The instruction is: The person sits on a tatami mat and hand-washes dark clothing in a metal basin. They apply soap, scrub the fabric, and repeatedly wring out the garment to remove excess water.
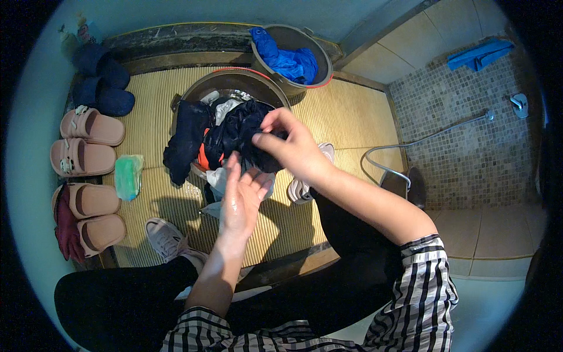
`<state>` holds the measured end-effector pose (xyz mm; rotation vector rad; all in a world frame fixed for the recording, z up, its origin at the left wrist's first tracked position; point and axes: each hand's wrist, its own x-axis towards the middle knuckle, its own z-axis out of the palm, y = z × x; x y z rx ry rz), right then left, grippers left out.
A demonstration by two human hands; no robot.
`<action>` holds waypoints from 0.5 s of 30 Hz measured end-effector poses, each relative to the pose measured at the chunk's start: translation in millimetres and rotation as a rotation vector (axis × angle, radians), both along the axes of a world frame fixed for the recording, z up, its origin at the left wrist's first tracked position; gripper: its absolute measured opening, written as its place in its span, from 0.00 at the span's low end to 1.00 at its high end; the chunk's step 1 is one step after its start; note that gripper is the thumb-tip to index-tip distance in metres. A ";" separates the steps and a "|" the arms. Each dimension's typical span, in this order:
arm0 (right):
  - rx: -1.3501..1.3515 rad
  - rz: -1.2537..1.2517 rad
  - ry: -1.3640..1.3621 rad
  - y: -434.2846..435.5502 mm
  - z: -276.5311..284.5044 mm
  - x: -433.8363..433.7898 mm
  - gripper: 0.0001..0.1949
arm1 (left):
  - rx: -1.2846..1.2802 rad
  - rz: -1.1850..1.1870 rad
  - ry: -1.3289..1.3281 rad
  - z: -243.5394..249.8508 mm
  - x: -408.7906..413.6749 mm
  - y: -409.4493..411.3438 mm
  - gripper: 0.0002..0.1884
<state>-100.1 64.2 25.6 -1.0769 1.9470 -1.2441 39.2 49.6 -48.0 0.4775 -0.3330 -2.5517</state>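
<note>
A basin (246, 79) stands on the floor before me, heaped with wet clothes. Dark garments (191, 136) hang over its left rim, and an orange-red piece of cloth (203, 154) shows between them. My right hand (292, 143) pinches a black cloth (266, 158) at the basin's right side, thumb and fingers curled about it. Below it my left hand (242, 198) is wet, palm up, with its fingers apart and nothing in it. White cloth (215, 179) spills over the near rim, partly hidden by my left hand.
Behind the basin stands a bucket (325, 61) with blue cloth (290, 61). Slippers (90, 156) line the left wall, beside a green soap bar (128, 176). Dark red gloves (68, 224) lie on slippers. A shower hose (431, 132) hangs at right. My shoes (165, 237) flank the basin.
</note>
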 end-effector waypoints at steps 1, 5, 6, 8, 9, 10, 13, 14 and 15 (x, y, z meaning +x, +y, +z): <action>0.021 0.089 0.120 2.6 6.6 10.4 0.09 | 0.008 0.027 0.007 5.8 3.0 -3.5 0.29; -0.030 0.352 0.660 12.1 7.1 70.4 0.11 | -0.079 0.086 0.143 6.3 11.1 -4.1 0.28; -0.029 0.459 0.692 14.9 2.1 84.1 0.11 | -0.056 0.035 0.232 5.2 12.4 -9.6 0.28; -0.122 0.619 0.742 21.1 -1.2 93.3 0.10 | 0.027 -0.017 0.151 14.7 11.0 -14.1 0.27; -0.154 0.668 0.711 20.7 1.1 98.7 0.10 | 0.138 0.044 0.289 5.7 11.0 -14.5 0.26; -0.171 0.712 0.684 23.7 3.8 100.9 0.10 | 0.140 0.035 0.262 -6.2 7.4 -14.4 0.27; -0.302 0.753 0.754 26.4 -1.5 103.6 0.10 | 0.223 -0.021 0.280 -20.5 8.4 -18.8 0.26; -0.323 0.753 0.769 27.5 -3.9 102.7 0.10 | 0.261 -0.026 0.305 -32.6 6.2 -17.5 0.25; -0.345 0.754 0.783 27.5 -5.6 102.2 0.10 | 0.299 -0.029 0.327 -37.3 4.2 -18.1 0.24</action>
